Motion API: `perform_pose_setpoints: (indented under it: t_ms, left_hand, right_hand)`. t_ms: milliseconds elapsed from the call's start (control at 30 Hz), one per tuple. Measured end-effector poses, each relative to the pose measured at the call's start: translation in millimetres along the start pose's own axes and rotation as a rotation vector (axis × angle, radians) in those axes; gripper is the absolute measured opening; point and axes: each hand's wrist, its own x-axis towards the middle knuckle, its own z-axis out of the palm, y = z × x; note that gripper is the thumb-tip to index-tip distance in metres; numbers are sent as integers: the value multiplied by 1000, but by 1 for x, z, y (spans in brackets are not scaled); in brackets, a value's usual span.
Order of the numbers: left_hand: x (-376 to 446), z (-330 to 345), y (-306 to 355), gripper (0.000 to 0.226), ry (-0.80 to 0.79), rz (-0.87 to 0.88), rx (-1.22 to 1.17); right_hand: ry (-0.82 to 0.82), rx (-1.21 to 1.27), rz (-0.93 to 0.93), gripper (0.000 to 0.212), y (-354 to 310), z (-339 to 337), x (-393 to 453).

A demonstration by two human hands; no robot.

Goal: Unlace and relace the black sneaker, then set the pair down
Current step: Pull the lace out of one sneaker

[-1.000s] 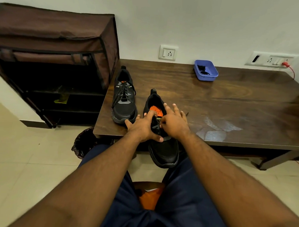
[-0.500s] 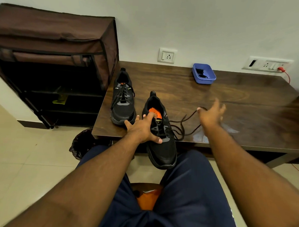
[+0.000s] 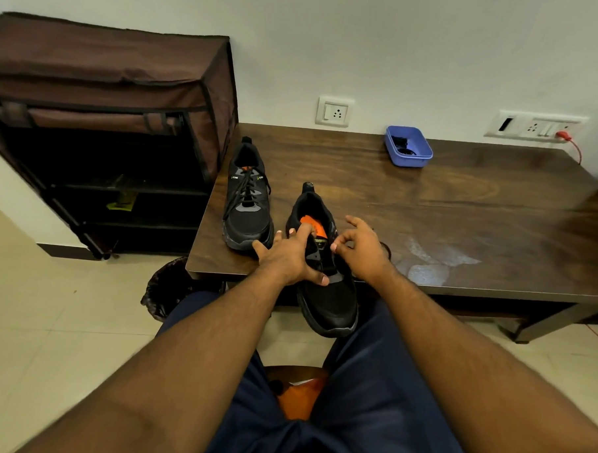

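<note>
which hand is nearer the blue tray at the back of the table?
Right. The right hand is in front of and slightly left of the blue tray, well short of it. The left hand grips the near sneaker, farther left.

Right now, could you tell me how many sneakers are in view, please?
2. The laced sneaker stands on the table near its left edge. The other sneaker overhangs the near edge, with the left hand holding it and the right hand beside it.

Both your forearms reach forward, converging. Your left hand (image 3: 289, 256) grips with fingers curled, thumb spread. Your right hand (image 3: 361, 251) pinches, thumb meeting fingertips.
</note>
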Motion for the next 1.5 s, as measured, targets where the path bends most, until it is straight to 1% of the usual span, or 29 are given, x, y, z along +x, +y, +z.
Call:
perform_pose_setpoints:
  t_ms: [67,100,133,200,233,267,300,333,367,400,433,467,567,633,700,767,833,867,933,1000,1067,1100,1200,1233,1300,1367,1400,1433,1500]
  left_hand:
    - [0,0,-1,100,8,3,-9]
    - [0,0,-1,100,12,2,-14]
    - [0,0,-2,100,12,2,-16]
    - [1,1,-1,100,2,4,-15]
    - [3,1,0,99,-13,5,-17]
    - [4,1,1,95,-34,3,-27]
    - [5,0,3,86,-46,6,-47]
    - [6,-1,5,75,-39,9,-69]
    - [7,-2,7,63,-12,10,-81]
    - [6,-3,10,54,24,6,-63]
    - [6,-4,13,47,58,4,-16]
    - [6,-4,17,42,82,9,42]
    - [7,0,27,35,82,31,133]
    - [8,5,31,30,111,35,108]
    - [6,13,29,17,207,54,1]
    - [2,25,20,8,356,70,-191]
    - [-8,40,7,6,502,20,-443]
    - [-15,47,2,6,542,-38,-576]
    - [-29,55,-2,8,525,-163,-773]
    - [-35,54,3,8,502,-205,-810]
    - [-28,46,8,24,545,-104,-643]
    - [-23,40,11,29,549,-33,-480]
    - [-6,20,24,26,418,94,48]
    - [-2,16,27,26,362,100,144]
    - [4,14,31,28,298,103,190]
    - [7,19,26,18,312,128,75]
    - [5,22,22,13,364,129,-46]
    - [3,25,17,10,443,112,-211]
    - [-7,31,7,9,626,19,-639]
  right_hand:
    - [260,175,131,20,5,-8,2]
    - [346,221,180,25,7,-14,5]
    - [393,256,219,27,9,-22,7]
    - [410,298,290,15,9,-35,14]
    - [373,201,309,41,9,-41,16]
    - [276,1,276,73,9,-46,16]
    - [170,-213,174,94,11,-47,17]
    - [34,-382,33,103,8,-47,15]
    - [-121,-491,-87,106,4,-44,13]
    - [-265,-540,-157,106,5,-39,12]
    - [-377,-563,-176,105,6,-33,12]
    - [-442,-544,-170,103,7,-27,11]
    - [-461,-394,-131,99,5,-22,13]
    - [-462,-403,-113,101,2,-23,15]
    - [-467,-416,-95,102,1,-24,17]
    - [-471,-399,-79,101,2,-25,19]
    - [-479,-367,-65,96,2,-24,21]
    - [-487,-359,-58,94,1,-23,22]
    - [-501,-360,-46,91,-2,-20,24]
    - [-505,-370,-52,89,-4,-18,24]
    - [-499,-365,-60,89,-4,-17,24]
    - [-492,-364,-62,89,-4,-17,23]
    - [-478,-358,-59,87,-5,-17,21]
    - [-476,-349,-55,86,-6,-18,20]
    - [-473,-330,-45,83,-7,-18,19]
    - [-468,-317,-35,81,-7,-19,18]
    - [-467,-313,-32,80,-6,-20,18]
    - [-467,-308,-28,79,-5,-20,18]
    - [-470,-295,-16,77,-5,-19,18]
